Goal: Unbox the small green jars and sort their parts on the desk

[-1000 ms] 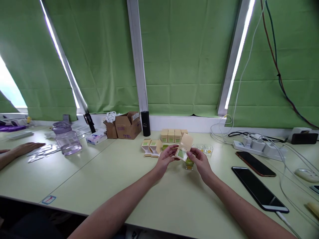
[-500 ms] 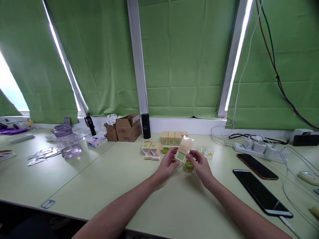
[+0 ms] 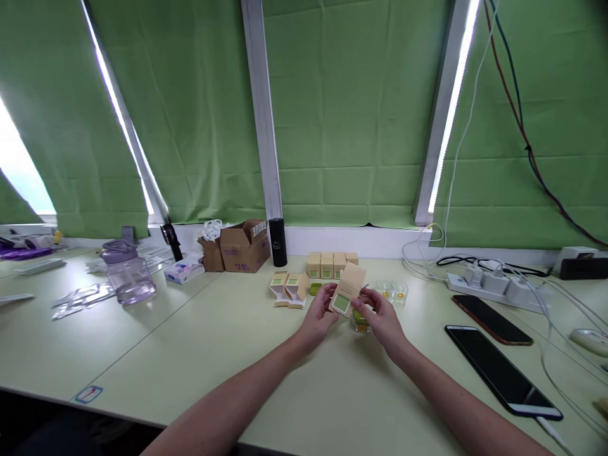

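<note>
Both my left hand [image 3: 319, 318] and my right hand [image 3: 380, 316] grip a small flattened cardboard box [image 3: 348, 288], tan with a green window or label, held tilted above the table. Just behind and below it stands a small glass jar with a green lid [image 3: 360, 321], partly hidden by my right hand. A green lid or jar top [image 3: 315, 289] shows beyond my left fingers. Two opened tan boxes [image 3: 289, 289] stand to the left. Behind is a row of several closed tan boxes [image 3: 327, 265]. Clear cups with yellow contents [image 3: 393, 291] sit at the right.
Two phones [image 3: 501, 367] lie on the right, near a white power strip [image 3: 496, 288] with cables. Farther left are a brown carton [image 3: 244, 247], a black cylinder [image 3: 278, 242], a tissue pack [image 3: 184, 270], a purple bottle [image 3: 127, 272] and clear plastic bags [image 3: 83, 297].
The flattened box has shifted slightly down and left in my hands, its top flap now angled a little differently. Both hands keep their hold.
</note>
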Demonstrator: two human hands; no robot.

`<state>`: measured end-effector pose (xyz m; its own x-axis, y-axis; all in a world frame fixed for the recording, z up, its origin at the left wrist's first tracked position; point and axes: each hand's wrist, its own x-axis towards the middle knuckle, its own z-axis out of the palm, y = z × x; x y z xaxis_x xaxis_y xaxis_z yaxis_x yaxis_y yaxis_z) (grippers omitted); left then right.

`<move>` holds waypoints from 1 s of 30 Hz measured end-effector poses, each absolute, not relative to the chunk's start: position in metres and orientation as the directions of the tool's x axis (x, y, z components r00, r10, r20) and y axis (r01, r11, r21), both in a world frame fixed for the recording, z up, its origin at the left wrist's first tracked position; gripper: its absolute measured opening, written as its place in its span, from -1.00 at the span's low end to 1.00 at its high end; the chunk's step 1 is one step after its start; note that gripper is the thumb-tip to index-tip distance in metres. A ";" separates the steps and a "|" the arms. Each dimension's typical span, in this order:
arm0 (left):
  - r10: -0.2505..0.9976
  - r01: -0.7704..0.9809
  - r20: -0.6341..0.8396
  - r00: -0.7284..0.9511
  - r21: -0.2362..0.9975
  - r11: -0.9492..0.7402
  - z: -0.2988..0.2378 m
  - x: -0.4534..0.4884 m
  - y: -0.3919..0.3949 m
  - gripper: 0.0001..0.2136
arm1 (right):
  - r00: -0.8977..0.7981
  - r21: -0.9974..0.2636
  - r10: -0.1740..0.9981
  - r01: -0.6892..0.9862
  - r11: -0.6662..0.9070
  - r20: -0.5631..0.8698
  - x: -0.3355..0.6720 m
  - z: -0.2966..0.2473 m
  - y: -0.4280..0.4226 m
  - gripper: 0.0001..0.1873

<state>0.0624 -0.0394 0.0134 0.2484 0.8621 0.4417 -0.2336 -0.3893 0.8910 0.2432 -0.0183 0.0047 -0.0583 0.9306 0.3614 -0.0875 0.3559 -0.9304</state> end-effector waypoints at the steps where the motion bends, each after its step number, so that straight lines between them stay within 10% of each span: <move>1: 0.861 -0.233 0.442 0.252 0.891 -0.389 0.014 0.063 -0.040 -0.46 | -0.059 -0.934 0.934 -0.091 0.346 0.352 0.243 0.005 -0.018 -0.38; 17: 0.821 0.215 0.552 0.144 0.793 -0.571 0.021 0.063 -0.049 -0.59 | -0.033 -0.940 0.950 -0.158 0.302 0.311 0.244 0.005 -0.016 -0.41; 30: 0.824 0.172 0.546 0.151 0.807 -0.565 0.020 0.064 -0.049 -0.63 | -0.044 -0.938 0.969 -0.267 0.223 0.243 0.242 0.007 -0.019 -0.46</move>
